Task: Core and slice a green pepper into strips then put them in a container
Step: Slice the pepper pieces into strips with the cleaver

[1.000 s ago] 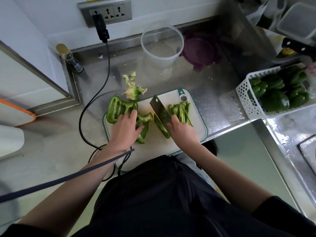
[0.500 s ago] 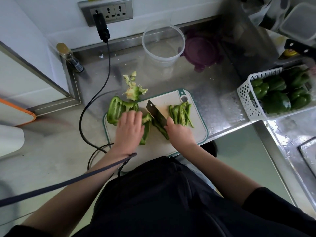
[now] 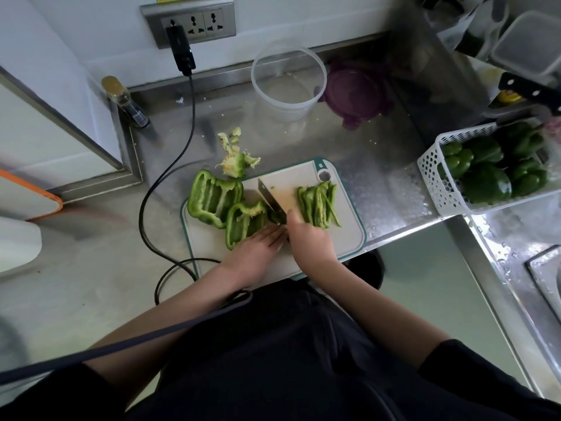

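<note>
A white cutting board (image 3: 349,235) with a green rim lies on the steel counter. On it sit two opened green pepper pieces, a large one (image 3: 212,202) at the left and a smaller one (image 3: 243,223) beside it. A pile of cut strips (image 3: 318,205) lies at the board's right. My right hand (image 3: 309,244) grips the handle of a knife (image 3: 270,196), whose blade meets the smaller piece's right edge. With its fingers straight, my left hand (image 3: 258,250) presses on the near end of that piece. A clear round container (image 3: 288,83) stands behind the board.
The pepper core and scraps (image 3: 235,159) lie just beyond the board. A purple lid (image 3: 358,92) is next to the container. A white basket (image 3: 437,183) of whole green peppers stands at the right. A black cable (image 3: 170,165) runs from the wall socket along the board's left side.
My left hand slid back toward me along the smaller pepper piece. The knife shifted left onto that piece. The view moved closer to the board.
</note>
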A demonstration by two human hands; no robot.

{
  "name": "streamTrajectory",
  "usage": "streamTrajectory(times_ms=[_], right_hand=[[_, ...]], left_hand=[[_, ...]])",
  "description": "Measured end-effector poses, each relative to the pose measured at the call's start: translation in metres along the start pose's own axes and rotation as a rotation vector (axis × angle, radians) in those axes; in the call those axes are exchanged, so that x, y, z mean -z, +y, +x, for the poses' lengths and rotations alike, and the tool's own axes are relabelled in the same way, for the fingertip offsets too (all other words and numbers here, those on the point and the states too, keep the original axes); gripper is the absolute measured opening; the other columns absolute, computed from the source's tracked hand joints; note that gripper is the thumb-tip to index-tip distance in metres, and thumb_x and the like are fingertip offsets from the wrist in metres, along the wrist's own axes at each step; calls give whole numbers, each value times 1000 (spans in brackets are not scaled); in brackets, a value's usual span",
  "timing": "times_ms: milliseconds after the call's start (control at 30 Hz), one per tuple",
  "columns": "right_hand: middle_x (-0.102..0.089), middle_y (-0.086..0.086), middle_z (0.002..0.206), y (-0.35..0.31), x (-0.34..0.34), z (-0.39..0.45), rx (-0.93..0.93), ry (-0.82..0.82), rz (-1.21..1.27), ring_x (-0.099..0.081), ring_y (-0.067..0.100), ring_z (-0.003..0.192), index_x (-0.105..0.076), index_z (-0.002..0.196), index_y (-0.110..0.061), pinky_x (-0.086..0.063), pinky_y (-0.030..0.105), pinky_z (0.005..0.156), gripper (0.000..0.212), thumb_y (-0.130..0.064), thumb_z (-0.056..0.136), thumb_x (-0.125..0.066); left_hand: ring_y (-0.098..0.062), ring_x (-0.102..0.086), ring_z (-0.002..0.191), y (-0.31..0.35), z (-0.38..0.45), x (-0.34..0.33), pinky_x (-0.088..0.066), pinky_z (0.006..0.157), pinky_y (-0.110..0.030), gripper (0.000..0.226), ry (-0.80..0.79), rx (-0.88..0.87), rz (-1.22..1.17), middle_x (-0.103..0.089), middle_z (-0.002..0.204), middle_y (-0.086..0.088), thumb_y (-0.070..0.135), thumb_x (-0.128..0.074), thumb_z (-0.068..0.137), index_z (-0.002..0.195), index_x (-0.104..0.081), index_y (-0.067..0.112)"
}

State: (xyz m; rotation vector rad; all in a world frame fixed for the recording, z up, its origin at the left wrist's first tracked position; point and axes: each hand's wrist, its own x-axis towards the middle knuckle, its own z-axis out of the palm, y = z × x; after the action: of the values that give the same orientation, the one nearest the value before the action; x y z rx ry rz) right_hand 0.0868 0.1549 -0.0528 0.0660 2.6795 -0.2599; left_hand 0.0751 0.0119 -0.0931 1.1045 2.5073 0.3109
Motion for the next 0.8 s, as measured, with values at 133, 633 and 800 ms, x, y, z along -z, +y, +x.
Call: streamTrajectory(times_ms=[133, 633, 800], right_hand=[[-65, 10, 84, -6, 4, 12, -71, 43, 70, -60, 30, 68, -34, 114, -12, -40, 33, 52, 15, -13, 101, -40], [-65, 5, 86, 6, 8, -12, 21, -18, -89, -49, 26, 60, -29, 125, -11, -46, 33, 58, 42, 5, 88, -43], [-65, 8, 86, 1, 9, 1, -23, 3, -30, -50, 27, 61, -32, 122, -12, -40, 32, 55, 31, -2, 94, -41]], left_hand=[[-22, -12, 146, -2, 1, 1, 2, 113, -22, 66, 15, -17, -42, -17, 157, -10, -6, -38, 87, 149, -18, 7], [-18, -4, 146, -2, 3, 8, 7, 110, -20, 61, -42, -7, 30, -7, 159, -5, 4, -31, 95, 151, -7, 11], [-20, -3, 146, 1, 7, 9, 9, 112, -23, 63, -59, -6, 73, -6, 159, -7, 5, -32, 94, 151, -6, 9]])
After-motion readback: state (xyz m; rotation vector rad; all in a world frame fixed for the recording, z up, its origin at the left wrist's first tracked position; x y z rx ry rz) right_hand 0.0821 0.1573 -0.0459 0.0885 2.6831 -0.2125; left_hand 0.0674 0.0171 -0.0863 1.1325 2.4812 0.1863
